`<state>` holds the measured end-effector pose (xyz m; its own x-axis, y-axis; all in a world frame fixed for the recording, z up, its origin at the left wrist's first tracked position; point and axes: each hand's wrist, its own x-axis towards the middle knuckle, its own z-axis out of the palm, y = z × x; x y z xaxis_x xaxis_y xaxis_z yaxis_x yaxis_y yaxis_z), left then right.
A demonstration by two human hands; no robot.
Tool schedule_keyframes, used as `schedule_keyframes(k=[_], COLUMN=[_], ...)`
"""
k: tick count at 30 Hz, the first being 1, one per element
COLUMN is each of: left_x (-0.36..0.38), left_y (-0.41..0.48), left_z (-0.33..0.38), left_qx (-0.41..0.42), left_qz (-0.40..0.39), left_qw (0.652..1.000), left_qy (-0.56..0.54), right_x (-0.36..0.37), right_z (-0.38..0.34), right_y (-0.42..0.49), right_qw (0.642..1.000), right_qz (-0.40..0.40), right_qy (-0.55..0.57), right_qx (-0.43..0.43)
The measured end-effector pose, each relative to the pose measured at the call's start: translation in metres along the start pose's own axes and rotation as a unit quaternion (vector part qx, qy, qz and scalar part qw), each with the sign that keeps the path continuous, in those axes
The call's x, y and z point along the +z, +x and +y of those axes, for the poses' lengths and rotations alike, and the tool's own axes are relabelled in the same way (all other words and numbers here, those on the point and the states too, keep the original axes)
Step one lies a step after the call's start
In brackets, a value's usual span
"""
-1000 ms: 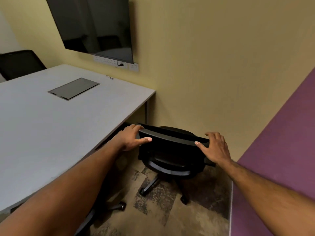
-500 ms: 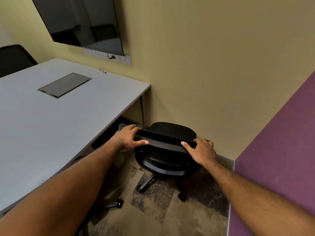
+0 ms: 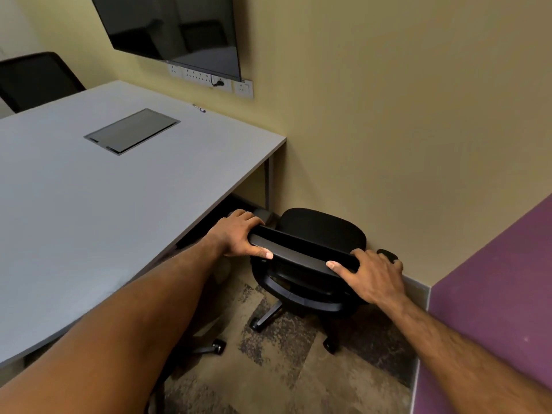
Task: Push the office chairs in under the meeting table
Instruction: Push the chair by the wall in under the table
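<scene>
A black office chair (image 3: 319,231) stands in the corner beside the grey meeting table (image 3: 89,204), its seat out past the table's right edge and close to the beige wall. My left hand (image 3: 239,234) grips the left end of the chair's backrest top. The right end of that top edge is held by my right hand (image 3: 370,273). One armrest (image 3: 263,215) reaches under the table edge. Under the table at the bottom, a wheeled base (image 3: 213,346) of another chair shows. A third black chair (image 3: 35,79) stands at the table's far left.
A dark wall screen (image 3: 179,31) hangs above a socket strip (image 3: 209,80). A cable box lid (image 3: 131,131) sits flush in the tabletop. A purple wall (image 3: 493,294) closes the right side. Patterned carpet (image 3: 283,369) covers the floor.
The chair has rolled forward towards the beige wall and a little nearer the table, with both hands staying on its backrest. My right hand has shifted inwards along the top edge.
</scene>
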<state>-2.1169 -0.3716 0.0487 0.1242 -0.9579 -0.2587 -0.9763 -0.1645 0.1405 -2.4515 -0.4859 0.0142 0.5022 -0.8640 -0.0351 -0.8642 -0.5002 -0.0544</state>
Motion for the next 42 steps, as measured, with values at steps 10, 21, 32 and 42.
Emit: schedule_keyframes(k=[10, 21, 32, 42], left_x=[0.019, 0.031, 0.056, 0.045], left_y=[-0.012, -0.033, -0.067, -0.065], left_z=[0.022, 0.062, 0.082, 0.082], left_qx=[0.006, -0.072, -0.151, -0.22], left_qz=[0.105, 0.119, 0.154, 0.127], left_qw=[0.994, 0.99, 0.976, 0.965], left_qy=[-0.008, 0.002, -0.008, -0.062], right_x=[-0.008, -0.016, -0.016, -0.019], right_z=[0.034, 0.066, 0.072, 0.044], right_y=[0.009, 0.031, 0.069, 0.124], right_qw=[0.996, 0.982, 0.954, 0.949], right_qz=[0.021, 0.032, 0.031, 0.042], right_qy=[-0.012, -0.006, 0.031, 0.021], right_qx=[-0.082, -0.186, -0.295, -0.313])
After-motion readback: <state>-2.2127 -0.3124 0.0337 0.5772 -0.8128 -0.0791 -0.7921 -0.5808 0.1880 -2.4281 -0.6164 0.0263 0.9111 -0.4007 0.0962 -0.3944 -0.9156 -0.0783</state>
